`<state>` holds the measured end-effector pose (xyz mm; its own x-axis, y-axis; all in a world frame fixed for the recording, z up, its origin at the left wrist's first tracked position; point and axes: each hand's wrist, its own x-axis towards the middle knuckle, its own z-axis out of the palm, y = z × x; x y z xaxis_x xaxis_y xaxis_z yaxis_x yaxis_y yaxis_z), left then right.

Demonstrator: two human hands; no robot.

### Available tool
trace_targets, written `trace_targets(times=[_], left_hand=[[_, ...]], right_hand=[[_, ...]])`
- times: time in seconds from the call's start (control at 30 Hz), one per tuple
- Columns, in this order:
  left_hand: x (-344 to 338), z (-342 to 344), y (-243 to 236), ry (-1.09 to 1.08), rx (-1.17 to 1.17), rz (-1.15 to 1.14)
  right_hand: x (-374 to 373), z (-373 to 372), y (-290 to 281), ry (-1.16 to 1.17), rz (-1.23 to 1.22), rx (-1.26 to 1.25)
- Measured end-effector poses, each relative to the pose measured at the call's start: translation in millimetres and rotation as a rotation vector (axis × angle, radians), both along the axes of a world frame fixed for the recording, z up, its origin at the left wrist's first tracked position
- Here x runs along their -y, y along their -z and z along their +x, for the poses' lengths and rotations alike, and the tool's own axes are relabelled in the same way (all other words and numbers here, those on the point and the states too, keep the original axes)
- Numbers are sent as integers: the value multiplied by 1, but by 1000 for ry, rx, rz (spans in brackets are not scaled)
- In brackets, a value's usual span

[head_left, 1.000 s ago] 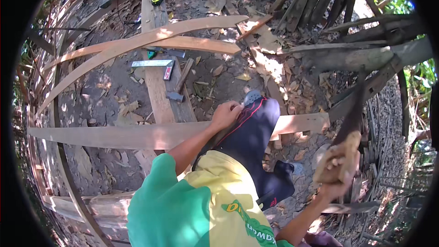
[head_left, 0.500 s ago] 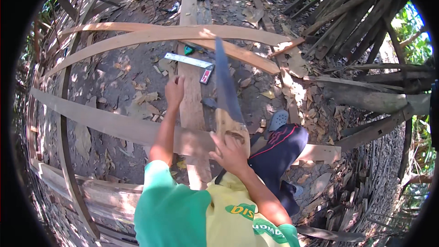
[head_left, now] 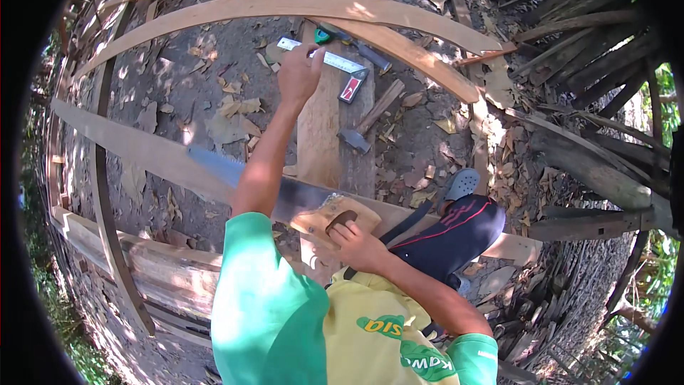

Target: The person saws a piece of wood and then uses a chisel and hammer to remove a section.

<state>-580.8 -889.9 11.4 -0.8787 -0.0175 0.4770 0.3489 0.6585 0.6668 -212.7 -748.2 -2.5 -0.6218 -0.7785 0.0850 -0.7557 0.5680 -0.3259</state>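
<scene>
My right hand (head_left: 356,246) grips the wooden handle of a handsaw (head_left: 303,199), whose blade points left across the long curved plank (head_left: 153,153) and passes behind my left forearm. My left hand (head_left: 299,78) is over the metal blade of a try square (head_left: 342,62), with thumb and fingertips bent but apart. Whether they touch the square is not clear. The square lies across the upright board (head_left: 320,125), its dark grip with a red panel toward me. A green tape measure (head_left: 323,35) and a dark-handled tool (head_left: 374,55) lie just beyond it.
A hammer (head_left: 356,139) with a wooden handle lies on the boards closer to me. Two long curved planks (head_left: 285,6) cross beyond the square. Leaves and wood chips litter the ground. My shoe (head_left: 463,184) is at the right, and stacked wood (head_left: 584,36) stands far right.
The saw has swung from pointing away from me to pointing left, low over the plank. My left hand has reached forward to the try square. My view has shifted, and the hammer now shows fully.
</scene>
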Motion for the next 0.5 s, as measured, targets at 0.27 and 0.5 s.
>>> trace_targets(times=[0.27, 0.5], left_hand=[[-42, -32, 67, 133, 159, -352], [-96, -82, 72, 190, -115, -659]], right_hand=[[-15, -10, -45, 164, -109, 290], [-77, -177, -7, 568, -76, -84]])
